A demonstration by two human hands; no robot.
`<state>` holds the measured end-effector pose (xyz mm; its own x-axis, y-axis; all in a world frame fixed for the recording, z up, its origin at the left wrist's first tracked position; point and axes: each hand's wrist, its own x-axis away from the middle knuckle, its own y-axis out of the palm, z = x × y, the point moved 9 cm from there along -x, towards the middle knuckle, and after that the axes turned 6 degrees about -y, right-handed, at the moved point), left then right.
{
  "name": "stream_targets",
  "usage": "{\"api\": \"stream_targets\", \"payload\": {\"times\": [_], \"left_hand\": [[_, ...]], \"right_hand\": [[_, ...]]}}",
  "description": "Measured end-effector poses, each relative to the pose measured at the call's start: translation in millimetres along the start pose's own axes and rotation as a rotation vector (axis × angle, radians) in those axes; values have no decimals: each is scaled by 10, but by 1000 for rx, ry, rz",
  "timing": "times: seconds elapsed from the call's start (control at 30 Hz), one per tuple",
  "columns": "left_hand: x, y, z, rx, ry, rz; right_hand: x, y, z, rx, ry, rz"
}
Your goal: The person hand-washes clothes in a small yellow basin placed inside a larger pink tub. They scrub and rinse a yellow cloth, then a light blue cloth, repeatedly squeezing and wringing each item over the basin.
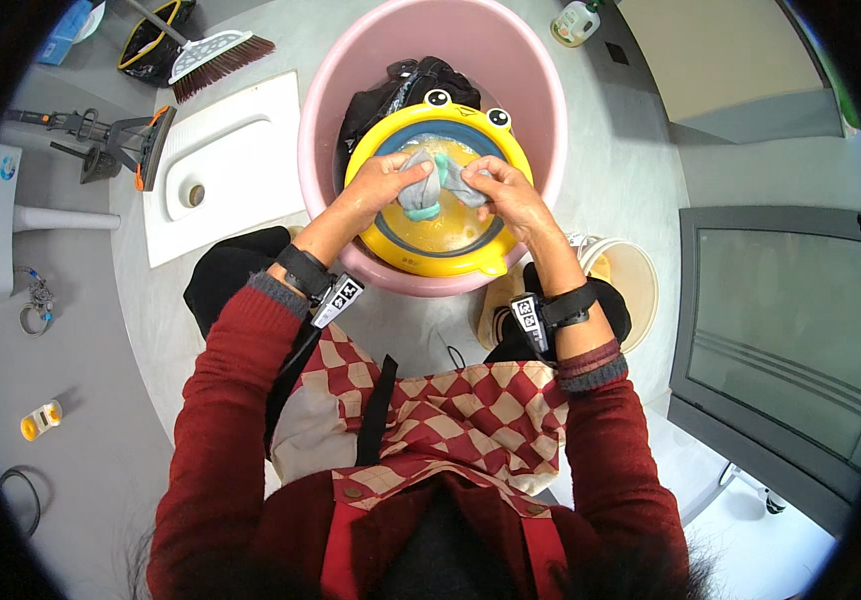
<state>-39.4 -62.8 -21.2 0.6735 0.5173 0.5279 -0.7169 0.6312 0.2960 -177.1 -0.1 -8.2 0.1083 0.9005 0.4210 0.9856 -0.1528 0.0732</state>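
Observation:
My left hand pinches grey fabric with mint-green trim, seemingly a small sock. Between the thumb and fingers of my right hand is more of the same grey and mint cloth. Whether it is one sock or a pair I cannot tell. Both hands are above a yellow basin with cartoon eyes on its rim and a blue inner wall. Cloudy, sudsy water lies in it. That basin rests inside a large pink tub, beside dark wet clothing.
A white squat toilet is set in the floor at left, near a broom and a squeeze mop. On the right stand a whitish bucket, a pump bottle and a grey-framed glass door.

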Motion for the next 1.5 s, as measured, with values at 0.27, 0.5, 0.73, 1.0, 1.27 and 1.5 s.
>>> {"api": "stream_targets", "payload": {"times": [0.27,0.5,0.73,1.0,1.27,1.5], "left_hand": [[55,232,63,358,-42,-216],[44,-18,212,253,134,34],[31,-147,258,93,235,221],[-3,58,180,427,104,-28],[-24,-413,304,652,250,172],[-46,-487,236,737,246,229]], "right_hand": [[-15,213,-231,-182,-195,-145],[5,-153,-383,438,-414,374],[-90,242,43,74,-133,19],[-156,152,121,-72,-203,39],[-187,-528,104,-516,-138,383],[-101,-358,-334,-830,-298,89]]}}
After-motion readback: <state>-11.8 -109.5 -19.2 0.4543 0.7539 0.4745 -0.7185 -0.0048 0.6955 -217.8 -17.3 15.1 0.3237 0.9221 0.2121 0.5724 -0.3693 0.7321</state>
